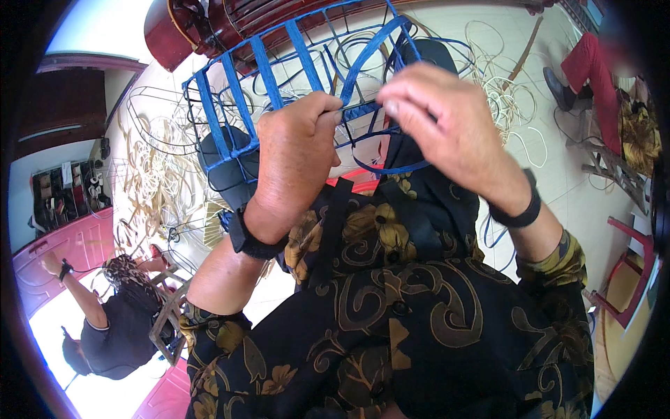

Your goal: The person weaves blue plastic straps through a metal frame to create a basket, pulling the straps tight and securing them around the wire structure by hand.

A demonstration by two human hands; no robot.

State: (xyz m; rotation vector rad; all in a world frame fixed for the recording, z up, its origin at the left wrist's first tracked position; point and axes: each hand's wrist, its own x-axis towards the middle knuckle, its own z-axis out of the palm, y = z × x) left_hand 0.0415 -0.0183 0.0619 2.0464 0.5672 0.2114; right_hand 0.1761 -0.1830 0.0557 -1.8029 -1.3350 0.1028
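Across my lap lies a wire basket frame point(259, 70), its rectangular rods partly bound with flat blue strips. My left hand point(296, 143) is closed around the frame's near part, thumb and forefinger pinching at a rod wrapped in blue. Just to its right, my right hand point(447, 129) is raised over the same corner, fingers curled and thumb pressed toward them; what lies in that pinch, if anything, is hidden. A loose blue strip point(370, 56) arches up from the corner between my hands. Another blue strip loops below, near my right wrist.
Heaps of pale weaving strips point(157, 174) cover the floor at left, with more coils point(506, 105) at right. A bare wire frame point(150, 105) stands among them. One person point(118, 321) sits lower left, another in red trousers point(593, 77) at right. Dark red carved furniture point(230, 28) stands ahead.
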